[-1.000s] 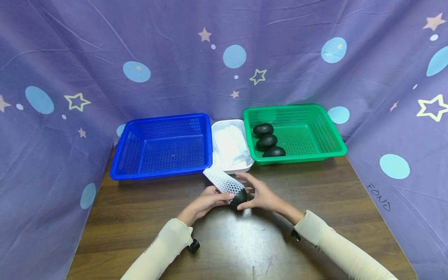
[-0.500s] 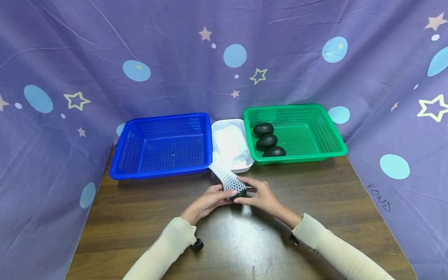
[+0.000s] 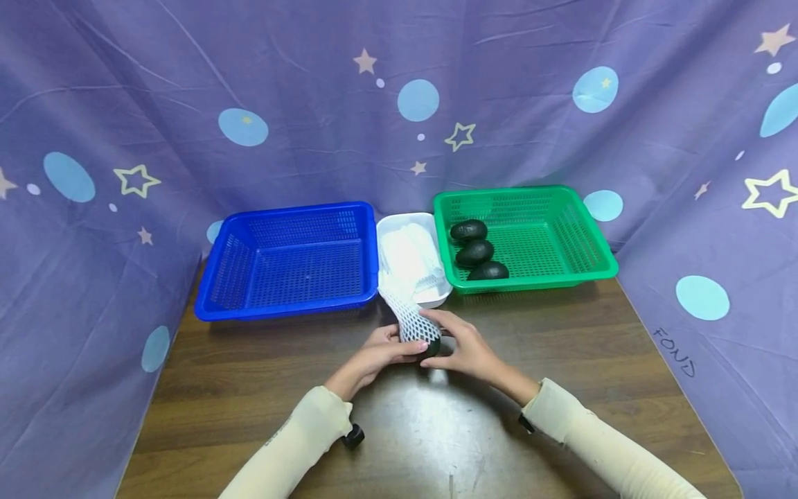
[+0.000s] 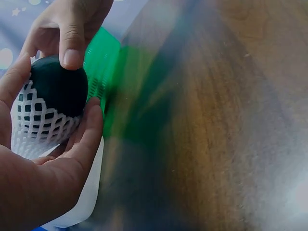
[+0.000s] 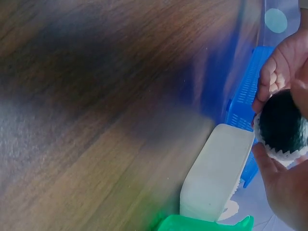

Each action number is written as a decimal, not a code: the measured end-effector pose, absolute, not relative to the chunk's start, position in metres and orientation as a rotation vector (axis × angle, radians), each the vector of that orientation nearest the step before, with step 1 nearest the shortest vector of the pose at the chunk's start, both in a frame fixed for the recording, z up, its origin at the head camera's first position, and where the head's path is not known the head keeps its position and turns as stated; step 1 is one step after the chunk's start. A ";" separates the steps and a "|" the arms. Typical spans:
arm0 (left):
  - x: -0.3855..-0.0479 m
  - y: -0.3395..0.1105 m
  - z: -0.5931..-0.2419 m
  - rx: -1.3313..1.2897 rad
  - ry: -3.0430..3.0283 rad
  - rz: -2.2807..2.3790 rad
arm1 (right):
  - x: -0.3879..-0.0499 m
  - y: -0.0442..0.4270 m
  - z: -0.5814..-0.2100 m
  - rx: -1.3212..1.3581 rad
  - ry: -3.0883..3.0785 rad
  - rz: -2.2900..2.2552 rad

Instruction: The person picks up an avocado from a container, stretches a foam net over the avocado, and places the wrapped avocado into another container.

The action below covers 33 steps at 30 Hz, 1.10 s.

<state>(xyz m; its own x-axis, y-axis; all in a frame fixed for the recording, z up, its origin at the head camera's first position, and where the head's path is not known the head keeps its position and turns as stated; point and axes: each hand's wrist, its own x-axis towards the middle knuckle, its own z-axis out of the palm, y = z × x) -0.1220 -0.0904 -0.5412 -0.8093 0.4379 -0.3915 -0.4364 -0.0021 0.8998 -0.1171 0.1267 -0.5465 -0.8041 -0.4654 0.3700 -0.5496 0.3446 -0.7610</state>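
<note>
Both hands hold a dark avocado [image 3: 430, 346] partly inside a white foam net sleeve [image 3: 408, 315], above the table in front of the white tray. The left hand [image 3: 382, 355] grips it from the left, thumb across net and fruit; in the left wrist view the fingers of the left hand [image 4: 53, 178] curve round the netted part. On the other side, the right hand [image 3: 466, 348] holds the avocado between thumb and fingers. The bare end of the avocado [image 5: 281, 122] shows in the right wrist view, with the net's edge round it. The sleeve's empty end points toward the tray.
A blue basket [image 3: 286, 307] stands at the left and a green basket [image 3: 530, 281] at the right, with three avocados [image 3: 474, 254] along its left side. Between them is a white tray [image 3: 433, 300] with white net sleeves [image 3: 408, 256]. Behind hangs a purple curtain [image 3: 312, 125].
The net sleeve has come further over the avocado, and its free end has swung right and away. The right hand has closed in around the fruit.
</note>
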 end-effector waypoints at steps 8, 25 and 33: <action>-0.130 -0.098 -0.537 0.000 1.662 1.793 | -0.117 0.127 -0.549 0.950 -2.425 1.453; -0.133 -0.102 -0.544 -0.044 1.693 1.873 | -0.115 0.130 -0.554 0.844 -2.427 1.531; -0.130 -0.088 -0.544 -0.049 1.724 1.886 | -0.112 0.127 -0.557 0.845 -2.473 1.376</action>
